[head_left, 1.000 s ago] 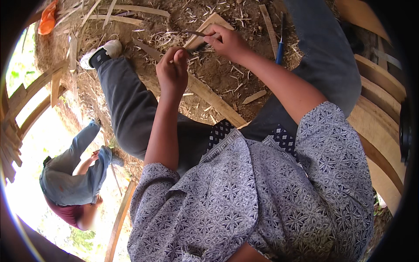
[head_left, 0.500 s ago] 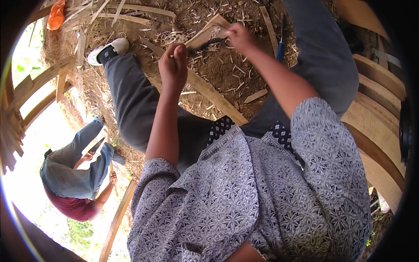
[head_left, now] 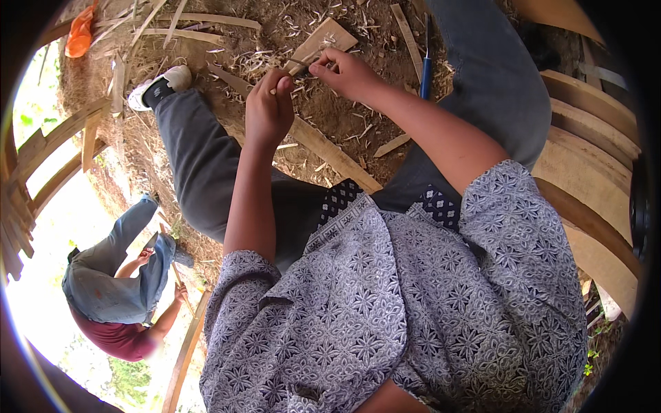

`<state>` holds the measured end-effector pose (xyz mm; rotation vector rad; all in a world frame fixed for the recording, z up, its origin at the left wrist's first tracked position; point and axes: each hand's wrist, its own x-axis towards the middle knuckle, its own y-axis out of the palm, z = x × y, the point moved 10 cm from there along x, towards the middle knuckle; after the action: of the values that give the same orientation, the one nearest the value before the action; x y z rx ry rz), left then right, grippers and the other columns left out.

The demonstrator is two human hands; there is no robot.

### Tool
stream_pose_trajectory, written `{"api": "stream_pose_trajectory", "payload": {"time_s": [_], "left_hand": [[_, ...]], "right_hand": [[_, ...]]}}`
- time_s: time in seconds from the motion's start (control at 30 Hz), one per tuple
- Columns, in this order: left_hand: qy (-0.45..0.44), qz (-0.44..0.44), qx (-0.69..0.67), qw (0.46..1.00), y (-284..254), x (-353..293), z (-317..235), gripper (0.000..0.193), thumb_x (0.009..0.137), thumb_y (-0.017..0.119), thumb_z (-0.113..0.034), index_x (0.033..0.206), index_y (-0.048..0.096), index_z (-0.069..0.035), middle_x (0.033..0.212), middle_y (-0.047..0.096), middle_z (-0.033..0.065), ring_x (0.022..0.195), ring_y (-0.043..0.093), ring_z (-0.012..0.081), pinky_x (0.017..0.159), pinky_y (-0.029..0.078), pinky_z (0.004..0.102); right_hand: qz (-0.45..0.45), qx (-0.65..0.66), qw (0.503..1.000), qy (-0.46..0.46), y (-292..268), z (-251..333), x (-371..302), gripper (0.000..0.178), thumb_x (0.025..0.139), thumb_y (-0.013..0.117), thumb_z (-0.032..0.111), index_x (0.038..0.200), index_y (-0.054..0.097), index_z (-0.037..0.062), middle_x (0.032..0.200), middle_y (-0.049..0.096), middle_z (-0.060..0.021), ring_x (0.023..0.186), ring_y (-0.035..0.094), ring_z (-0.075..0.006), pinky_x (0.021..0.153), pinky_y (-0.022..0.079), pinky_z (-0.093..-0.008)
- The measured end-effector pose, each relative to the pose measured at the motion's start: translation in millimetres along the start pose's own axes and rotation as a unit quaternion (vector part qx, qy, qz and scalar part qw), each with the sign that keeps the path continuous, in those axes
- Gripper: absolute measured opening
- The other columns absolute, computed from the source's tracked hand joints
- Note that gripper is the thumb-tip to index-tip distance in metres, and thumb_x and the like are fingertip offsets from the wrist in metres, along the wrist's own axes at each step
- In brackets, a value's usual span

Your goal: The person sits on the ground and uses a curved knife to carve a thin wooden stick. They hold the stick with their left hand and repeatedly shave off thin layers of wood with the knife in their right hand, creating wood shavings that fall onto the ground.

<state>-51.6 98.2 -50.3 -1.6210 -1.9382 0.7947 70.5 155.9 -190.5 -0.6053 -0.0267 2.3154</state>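
My left hand [head_left: 270, 107] is raised over the littered ground with its fingers closed. To its right, my right hand [head_left: 342, 74] pinches with thumb and fingers. A thin brownish strip [head_left: 298, 62] spans the short gap between the two hands; its kind is too small to make out, and its ends are hidden in the fingers. Just beyond the hands a small flat wooden board [head_left: 329, 40] lies on the ground. Below them a long wooden plank [head_left: 330, 150] runs slantwise between my legs.
A tool with a blue handle and thin shaft [head_left: 426, 74] lies beside my right leg. Wood shavings [head_left: 258, 60] litter the ground. Curved planks [head_left: 585, 165] stand at the right. At the left another person [head_left: 113, 292] sits bent over, holding a blade and a thin stick.
My right hand has come left and slightly down, closer to my left hand. The dark, fuzzy length seen between them earlier no longer shows; only a short thin strip does.
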Motion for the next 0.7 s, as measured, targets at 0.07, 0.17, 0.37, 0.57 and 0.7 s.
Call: {"api": "stream_pose_trajectory", "payload": {"time_s": [0.07,0.17,0.37,0.57,0.7], "left_hand": [[0.007,0.011,-0.001,1.0,2.5,-1.9,1.0,0.021,0.104,0.05,-0.015,0.092,0.058,-0.001,0.076,0.058,0.0166,0.071,0.06,0.0397,0.066,0.048,0.0436],[0.013,0.021,0.003,1.0,5.4,-2.1,-2.3,0.019,0.103,0.05,-0.014,0.091,0.058,-0.001,0.077,0.058,0.0164,0.072,0.06,0.0391,0.066,0.048,0.0431],[0.012,0.017,-0.021,1.0,1.3,4.3,2.9,0.019,0.103,0.05,-0.013,0.091,0.058,-0.001,0.078,0.058,0.0158,0.073,0.06,0.0383,0.068,0.049,0.0418],[-0.011,-0.005,-0.043,0.999,-3.0,0.2,10.9,0.021,0.105,0.047,-0.014,0.093,0.058,-0.002,0.077,0.059,0.015,0.071,0.061,0.0364,0.067,0.049,0.04],[0.019,-0.009,-0.035,0.999,0.1,-3.5,12.1,0.04,0.111,0.04,-0.032,0.094,0.059,-0.001,0.071,0.057,0.0077,0.065,0.057,0.0175,0.065,0.047,0.032]], "right_hand": [[0.003,0.004,1.0,0.006,3.5,-6.4,1.9,0.041,0.096,0.065,0.049,0.106,0.065,0.0089,0.076,0.063,-0.0064,0.071,0.06,-0.0161,0.065,0.049,-0.0353],[-0.028,-0.032,0.999,-0.004,-6.1,-27.4,10.6,0.038,0.095,0.066,0.047,0.103,0.066,0.0094,0.077,0.065,-0.0089,0.071,0.063,-0.0191,0.065,0.049,-0.0376],[-0.082,-0.094,0.992,-0.031,-20.5,-71.9,20.7,0.036,0.093,0.068,0.047,0.1,0.068,0.0109,0.08,0.067,-0.0122,0.075,0.068,-0.027,0.066,0.051,-0.0411],[-0.045,-0.07,0.997,0.006,-13.2,-31.4,9.5,0.037,0.096,0.066,0.047,0.105,0.067,0.0105,0.078,0.064,-0.0067,0.07,0.062,-0.0168,0.065,0.049,-0.035],[-0.022,-0.027,0.999,0.008,0.9,-15.7,11.2,0.039,0.096,0.066,0.049,0.105,0.067,0.0107,0.071,0.062,-0.0031,0.064,0.058,-0.0144,0.061,0.047,-0.0325]]}}
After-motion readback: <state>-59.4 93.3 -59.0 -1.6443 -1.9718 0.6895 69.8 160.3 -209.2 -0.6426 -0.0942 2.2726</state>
